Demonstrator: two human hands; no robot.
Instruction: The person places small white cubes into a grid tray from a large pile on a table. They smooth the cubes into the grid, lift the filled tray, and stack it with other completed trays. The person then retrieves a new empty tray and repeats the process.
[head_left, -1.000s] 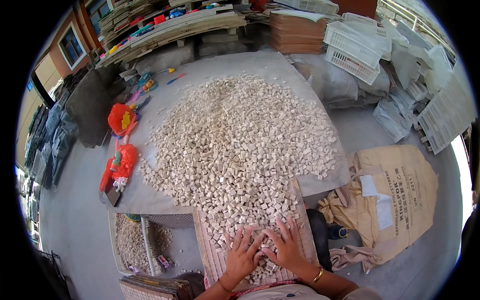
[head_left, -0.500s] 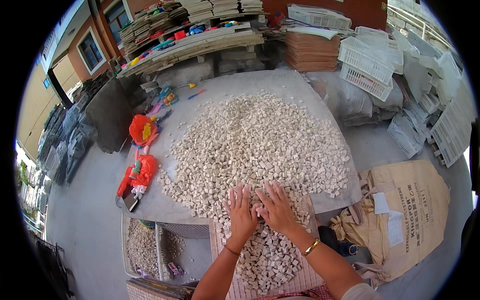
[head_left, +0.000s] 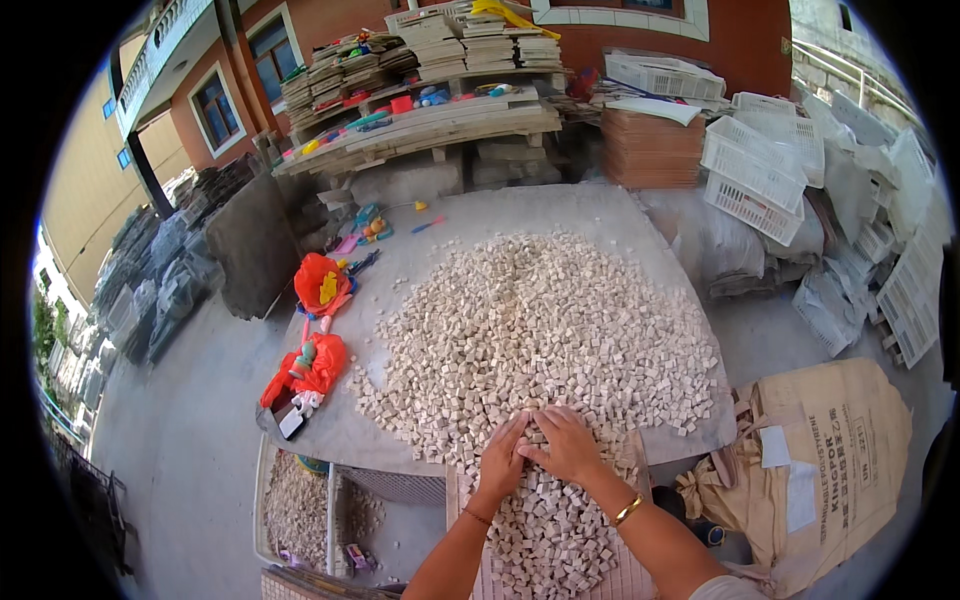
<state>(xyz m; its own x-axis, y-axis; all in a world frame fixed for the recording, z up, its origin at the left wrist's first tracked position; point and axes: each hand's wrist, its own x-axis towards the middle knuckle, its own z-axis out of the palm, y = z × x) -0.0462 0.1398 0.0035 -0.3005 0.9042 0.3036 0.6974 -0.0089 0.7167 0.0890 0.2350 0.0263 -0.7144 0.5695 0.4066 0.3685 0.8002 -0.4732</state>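
A wide heap of small pale stone-like cubes [head_left: 550, 320] covers much of a grey table. At the heap's near edge my left hand [head_left: 503, 458] and my right hand [head_left: 565, 447] come together, fingertips almost meeting. Both are cupped downward over cubes, their fingers held close together; what lies under the palms is hidden. Below the hands, a ridged pinkish board [head_left: 630, 570] carries a layer of loose cubes between my forearms. It adjoins the table's near edge.
Red plastic bags [head_left: 322, 365] and a phone [head_left: 291, 423] lie on the table's left edge, small toys [head_left: 372, 225] farther back. A white crate [head_left: 295, 510] of cubes stands lower left, a brown sack [head_left: 840, 460] at right. White crates [head_left: 755, 180] stand back right.
My hands have closed in from spread fingers to a cupped shape, drawn together at the heap's near edge. The whole view has shifted, with the scene now lower and farther right.
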